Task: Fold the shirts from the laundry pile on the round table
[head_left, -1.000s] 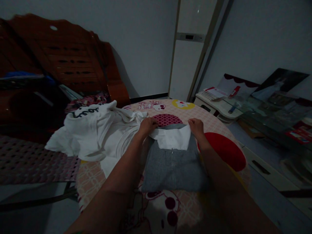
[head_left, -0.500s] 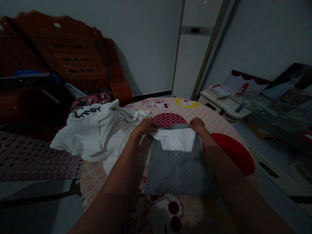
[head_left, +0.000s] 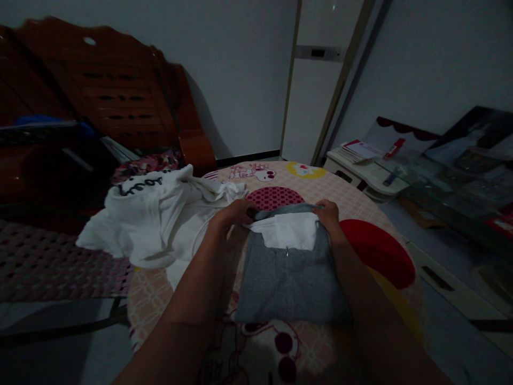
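Observation:
A grey knit garment [head_left: 294, 283] with a white upper part and a small zipper pull lies folded on the round table. At its far left corner, my left hand [head_left: 240, 211] pinches the edge of the cloth. My right hand [head_left: 327, 212] grips the far right corner, fingers closed on the grey fabric. Between the two hands a grey strip of the garment stands slightly raised behind the white part. Left of my left forearm lies a crumpled white garment [head_left: 156, 214] with dark lettering, partly hanging over the table's edge.
A patterned cloth [head_left: 308, 187] covers the round table. Behind on the left stands a carved wooden chair [head_left: 120, 91] with items on it, beside a woven seat [head_left: 60, 262]. On the right are a cabinet [head_left: 368, 168] with papers and a glass shelf.
The grey far edge of the garment has been lifted a little, showing more behind the white part. Both hands still hold its corners; the view has shifted slightly.

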A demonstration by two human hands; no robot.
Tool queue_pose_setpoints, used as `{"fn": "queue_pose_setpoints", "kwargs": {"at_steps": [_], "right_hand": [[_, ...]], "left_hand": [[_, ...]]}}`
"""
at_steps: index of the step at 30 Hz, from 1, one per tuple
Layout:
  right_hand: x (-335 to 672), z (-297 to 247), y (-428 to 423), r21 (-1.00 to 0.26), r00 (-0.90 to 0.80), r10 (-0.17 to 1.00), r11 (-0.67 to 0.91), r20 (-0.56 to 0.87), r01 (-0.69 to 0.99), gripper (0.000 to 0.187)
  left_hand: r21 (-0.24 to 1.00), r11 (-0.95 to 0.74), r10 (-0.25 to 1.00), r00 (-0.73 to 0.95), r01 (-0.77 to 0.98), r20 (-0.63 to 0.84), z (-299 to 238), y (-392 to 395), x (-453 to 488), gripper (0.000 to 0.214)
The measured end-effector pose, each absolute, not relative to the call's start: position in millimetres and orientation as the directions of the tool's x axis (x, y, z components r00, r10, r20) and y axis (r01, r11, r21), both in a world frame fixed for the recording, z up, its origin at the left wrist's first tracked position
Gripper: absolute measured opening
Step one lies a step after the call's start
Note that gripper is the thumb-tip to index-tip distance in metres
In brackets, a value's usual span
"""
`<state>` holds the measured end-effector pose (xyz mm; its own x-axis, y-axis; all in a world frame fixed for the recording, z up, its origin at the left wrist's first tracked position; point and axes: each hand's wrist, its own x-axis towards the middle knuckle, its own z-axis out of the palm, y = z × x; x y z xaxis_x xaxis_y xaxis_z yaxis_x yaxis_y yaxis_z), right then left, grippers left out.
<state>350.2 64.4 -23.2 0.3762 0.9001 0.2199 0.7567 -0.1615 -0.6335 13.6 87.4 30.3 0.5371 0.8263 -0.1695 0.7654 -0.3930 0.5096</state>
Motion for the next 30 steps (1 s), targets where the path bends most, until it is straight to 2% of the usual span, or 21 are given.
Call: {"fn": "queue_pose_setpoints", "kwargs": {"at_steps": [4,7,11,14,19,23,27,30], "right_hand": [[351,-26,63,-0.687,0.35,0.901,-0.086,0.255,0.722,0.018],[352,-23,62,-0.732,0.349,0.893,-0.033,0.284,0.68,0.018],[353,-17,59,-0.758,0.426,0.837,-0.02,0.345,0.652,0.021],[352,-16,59,-0.727,0.427,0.845,-0.068,0.323,0.684,0.021],[344,-19,60,-0.612,0.348,0.91,-0.146,0.225,0.777,0.014],[338,-17,59,-0.538,0.351,0.888,-0.147,0.298,0.83,0.015],[342,-14,55,-0.53,0.454,0.792,-0.2,0.408,0.824,0.024],[347,-14,53,-0.491,0.487,0.802,-0.287,0.347,0.822,0.025]], "left_hand": [[0.422,-0.389,0.881,0.465,0.819,-0.091,28,87,14,0.037],[0.406,-0.387,0.901,0.434,0.828,-0.026,24,90,18,0.022],[0.408,-0.206,0.977,0.161,0.889,0.142,14,94,30,0.024],[0.395,-0.086,0.987,0.024,0.915,0.158,5,96,39,0.028],[0.409,-0.119,0.993,0.117,0.905,0.03,2,100,44,0.036],[0.437,-0.14,0.99,0.133,0.888,0.048,9,106,45,0.032],[0.369,-0.158,0.984,0.113,0.916,0.141,12,111,53,0.029],[0.287,-0.096,0.991,0.064,0.953,0.121,8,113,60,0.029]]}}
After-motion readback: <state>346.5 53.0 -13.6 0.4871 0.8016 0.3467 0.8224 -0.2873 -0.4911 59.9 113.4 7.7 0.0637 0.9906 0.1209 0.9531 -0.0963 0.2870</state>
